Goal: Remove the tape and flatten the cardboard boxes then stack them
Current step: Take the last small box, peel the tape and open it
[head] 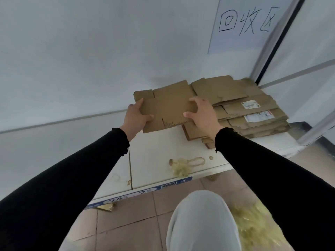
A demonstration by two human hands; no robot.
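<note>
from the head camera, your left hand (135,115) and right hand (201,113) each grip a side of a flattened box (168,107), held over the shelf (155,153) beside the stack (253,113) in its far right corner. tape (181,168) lies near the front edge.

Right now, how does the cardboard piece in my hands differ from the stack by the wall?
The held flattened box is a single sheet gripped by the left hand and right hand; the cardboard stack is many layers resting on the white shelf. The stack carries shipping labels; the held box shows none. Both are flat brown cardboard.
</note>
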